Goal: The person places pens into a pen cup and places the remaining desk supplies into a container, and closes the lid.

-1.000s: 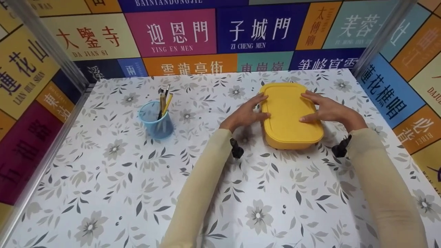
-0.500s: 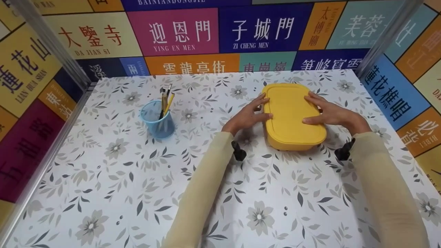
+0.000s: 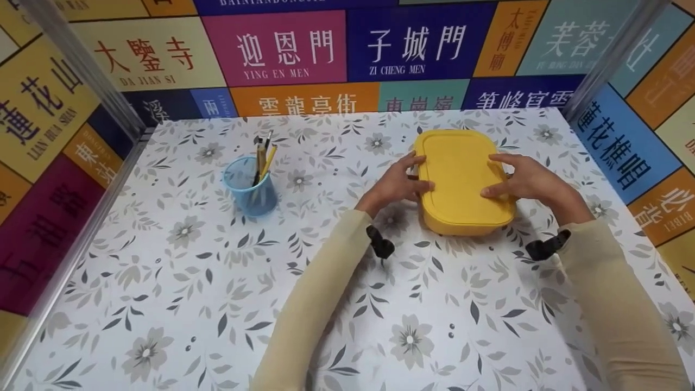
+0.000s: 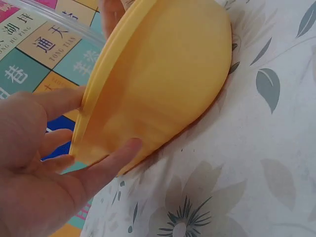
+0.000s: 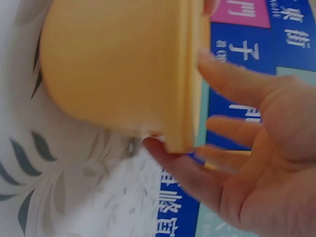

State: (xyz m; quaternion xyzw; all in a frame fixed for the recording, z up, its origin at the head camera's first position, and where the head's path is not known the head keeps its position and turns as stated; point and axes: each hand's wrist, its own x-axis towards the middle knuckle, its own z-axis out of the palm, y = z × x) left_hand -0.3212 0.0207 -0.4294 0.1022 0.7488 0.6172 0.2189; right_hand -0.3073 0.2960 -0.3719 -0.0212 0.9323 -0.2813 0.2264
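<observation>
A yellow plastic lunch box [image 3: 461,179] with its lid on sits at the right of the table, between both hands. My left hand [image 3: 395,183] holds its left side; in the left wrist view the thumb and fingers [image 4: 116,158] lie at the lid's rim and along the wall. On the right side my right hand [image 3: 529,176] grips the lid's edge. In the right wrist view, its thumb lies at the rim and one finger [image 5: 182,170] reaches beneath the rim. The lid hides the inside of the box.
A light blue mesh cup [image 3: 251,187] stands to the left, holding several pencils and brushes [image 3: 263,160]. The table [image 3: 217,304] wears a floral cover. Printed panels [image 3: 277,49] border it at the back and both sides.
The right wrist has shifted slightly right and nearer the person, and its fingertips have slid a little along the lid edge. The lunch box stays about where it was; the view drifts slightly.
</observation>
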